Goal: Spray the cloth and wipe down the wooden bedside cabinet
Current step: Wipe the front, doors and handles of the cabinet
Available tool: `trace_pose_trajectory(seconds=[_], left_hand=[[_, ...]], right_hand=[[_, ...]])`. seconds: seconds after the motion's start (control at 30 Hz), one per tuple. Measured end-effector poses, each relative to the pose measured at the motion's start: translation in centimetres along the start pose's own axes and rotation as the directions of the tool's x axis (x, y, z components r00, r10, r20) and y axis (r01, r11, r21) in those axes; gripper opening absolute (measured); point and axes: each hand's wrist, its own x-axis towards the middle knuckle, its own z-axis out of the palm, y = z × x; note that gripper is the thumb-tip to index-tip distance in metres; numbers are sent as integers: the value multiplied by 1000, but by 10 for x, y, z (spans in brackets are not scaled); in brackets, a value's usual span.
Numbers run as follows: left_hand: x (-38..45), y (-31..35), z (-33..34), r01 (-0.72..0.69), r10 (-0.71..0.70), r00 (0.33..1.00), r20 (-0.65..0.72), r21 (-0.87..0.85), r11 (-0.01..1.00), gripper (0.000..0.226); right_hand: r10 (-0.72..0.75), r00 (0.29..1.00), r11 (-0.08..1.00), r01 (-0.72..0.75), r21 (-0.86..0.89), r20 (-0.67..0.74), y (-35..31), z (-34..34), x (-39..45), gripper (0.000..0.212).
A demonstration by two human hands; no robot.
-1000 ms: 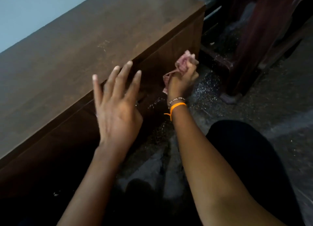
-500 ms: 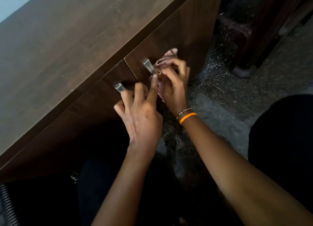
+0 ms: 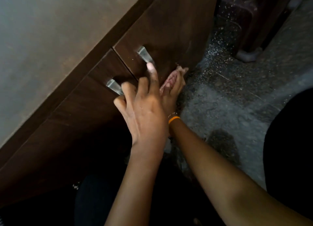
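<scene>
So from my remote seat: the left hand (image 3: 144, 110) is spread out with its fingers curled onto the lower metal handle (image 3: 114, 86), index finger stretched up toward the other handle (image 3: 144, 55). My guess is it's there to brace the cabinet door (image 3: 169, 30) or hold it shut while the other hand scrubs, though I can't tell if it's really gripping the handle or just resting there. The right hand (image 3: 172, 88), mostly tucked behind the left, is closed around the pink cloth (image 3: 171, 77) and pressing it against the door front just past the left fingertips, low down near the floor (image 3: 228, 93). That's the wiping part, looks like the front panel is what's being done now.

The cabinet (image 3: 50, 39) top, up and left of both hands, is a dull brown with a faint dusty sheen. To the right of the hands the floor is speckled grey stone, gritty-looking, with a darker patch near the right forearm. Dark furniture legs (image 3: 249, 52) stand beyond the right hand. No spray bottle anywhere I can see.
</scene>
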Motion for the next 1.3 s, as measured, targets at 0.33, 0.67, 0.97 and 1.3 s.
trace_pose_trajectory(seconds=[0.33, 0.67, 0.97, 1.3], left_hand=[[11, 0, 0, -1, 3, 999, 38, -41, 999, 69], [16, 6, -10, 138, -88, 984, 156, -342, 930, 63], [12, 11, -8, 350, -222, 936, 274, -646, 679, 61], [16, 3, -1, 276, -146, 960, 237, -740, 613, 51]], right_hand=[[106, 984, 976, -75, -203, 146, -25, -18, 11, 50], [-233, 953, 948, 267, -174, 195, -28, -2, 41, 52], [227, 935, 924, -119, -363, 272, 33, -29, 33, 20], [-297, 907, 945, 324, -45, 299, -44, -9, 33, 63]])
